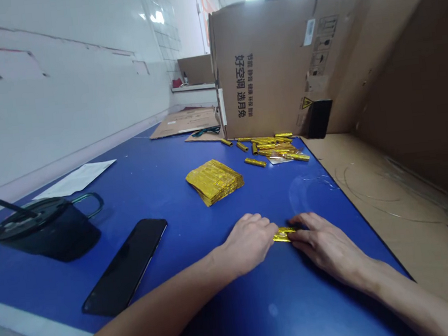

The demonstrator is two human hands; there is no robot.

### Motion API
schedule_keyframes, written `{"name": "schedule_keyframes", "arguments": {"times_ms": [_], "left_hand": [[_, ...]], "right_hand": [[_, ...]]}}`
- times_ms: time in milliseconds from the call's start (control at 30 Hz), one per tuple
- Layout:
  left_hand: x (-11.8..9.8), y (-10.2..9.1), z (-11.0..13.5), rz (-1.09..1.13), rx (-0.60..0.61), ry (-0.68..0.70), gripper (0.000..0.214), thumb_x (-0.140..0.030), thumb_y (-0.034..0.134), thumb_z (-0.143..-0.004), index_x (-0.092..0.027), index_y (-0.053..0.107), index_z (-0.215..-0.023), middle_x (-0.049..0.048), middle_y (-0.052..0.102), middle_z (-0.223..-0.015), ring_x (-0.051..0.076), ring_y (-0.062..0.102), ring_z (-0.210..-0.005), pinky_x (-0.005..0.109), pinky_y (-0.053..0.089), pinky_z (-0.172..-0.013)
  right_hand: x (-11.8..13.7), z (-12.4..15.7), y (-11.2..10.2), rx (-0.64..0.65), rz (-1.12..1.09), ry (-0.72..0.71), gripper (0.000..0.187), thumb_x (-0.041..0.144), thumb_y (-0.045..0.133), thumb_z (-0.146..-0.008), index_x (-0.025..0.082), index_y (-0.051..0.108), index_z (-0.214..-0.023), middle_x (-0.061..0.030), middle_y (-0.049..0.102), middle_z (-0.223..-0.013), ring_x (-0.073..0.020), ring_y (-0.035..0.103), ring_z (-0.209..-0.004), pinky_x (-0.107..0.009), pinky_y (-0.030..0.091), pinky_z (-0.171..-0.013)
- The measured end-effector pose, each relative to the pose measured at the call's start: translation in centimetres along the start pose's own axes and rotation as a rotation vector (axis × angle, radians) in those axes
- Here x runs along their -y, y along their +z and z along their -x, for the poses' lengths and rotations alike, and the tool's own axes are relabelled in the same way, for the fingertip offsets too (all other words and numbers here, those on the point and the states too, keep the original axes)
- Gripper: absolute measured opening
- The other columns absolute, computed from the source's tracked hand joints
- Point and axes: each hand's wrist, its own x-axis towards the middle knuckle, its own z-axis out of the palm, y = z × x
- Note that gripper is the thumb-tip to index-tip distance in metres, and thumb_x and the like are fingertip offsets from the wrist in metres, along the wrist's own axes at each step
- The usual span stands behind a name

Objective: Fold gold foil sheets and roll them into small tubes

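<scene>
My left hand (249,243) and my right hand (325,243) rest on the blue table (178,194), fingertips meeting over a small piece of gold foil (283,234). Both hands press on it with fingers curled; only its middle shows between them. A flat stack of gold foil sheets (214,181) lies a little beyond the hands. Farther back, several rolled gold foil sticks (276,146) lie in a loose pile against a cardboard box.
A black phone (126,265) lies face up to the left. A dark lidded cup with a straw and handle (45,229) stands at far left, with a white paper (75,179) behind it. A large cardboard box (272,60) stands at the back; cardboard sheeting (404,190) covers the right side.
</scene>
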Motion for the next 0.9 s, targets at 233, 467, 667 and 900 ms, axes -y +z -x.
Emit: {"name": "schedule_keyframes", "arguments": {"times_ms": [233, 467, 667, 900], "left_hand": [[-0.1, 0.2, 0.0, -0.022, 0.011, 0.021, 0.014, -0.018, 0.044, -0.082, -0.017, 0.056, -0.075, 0.002, 0.052, -0.074, 0.018, 0.046, -0.072, 0.03, 0.034, -0.064], [-0.4, 0.4, -0.1, 0.035, 0.063, -0.062, 0.018, -0.013, 0.04, -0.082, -0.016, 0.056, -0.075, 0.0044, 0.05, -0.079, 0.017, 0.046, -0.074, 0.029, 0.037, -0.065], [-0.2, 0.7, -0.5, 0.18, 0.059, -0.191, 0.018, -0.014, 0.038, -0.083, -0.018, 0.054, -0.089, 0.0038, 0.053, -0.083, 0.017, 0.048, -0.08, 0.029, 0.039, -0.073], [-0.4, 0.8, -0.7, 0.179, 0.065, -0.257, 0.019, -0.016, 0.037, -0.084, -0.02, 0.054, -0.092, 0.0043, 0.051, -0.083, 0.018, 0.049, -0.079, 0.029, 0.04, -0.071]], "right_hand": [[0.0, 0.3, 0.2, -0.038, -0.034, -0.038, 0.023, 0.02, 0.042, -0.084, 0.021, 0.065, -0.081, -0.0069, 0.056, -0.083, -0.0176, 0.049, -0.075, -0.032, 0.043, -0.067], [0.0, 0.1, 0.6, -0.058, -0.017, -0.031, 0.027, 0.02, 0.035, -0.087, 0.018, 0.061, -0.081, -0.0061, 0.055, -0.074, -0.0163, 0.049, -0.069, -0.029, 0.042, -0.063], [-0.7, -0.5, 1.1, -0.094, -0.062, 0.038, 0.021, 0.019, 0.036, -0.086, 0.018, 0.057, -0.083, -0.0045, 0.056, -0.073, -0.0168, 0.052, -0.071, -0.029, 0.043, -0.066], [-1.0, -0.9, 1.3, -0.072, -0.04, 0.148, 0.021, 0.023, 0.04, -0.084, 0.019, 0.06, -0.081, -0.0037, 0.055, -0.074, -0.0163, 0.054, -0.069, -0.027, 0.043, -0.064]]}}
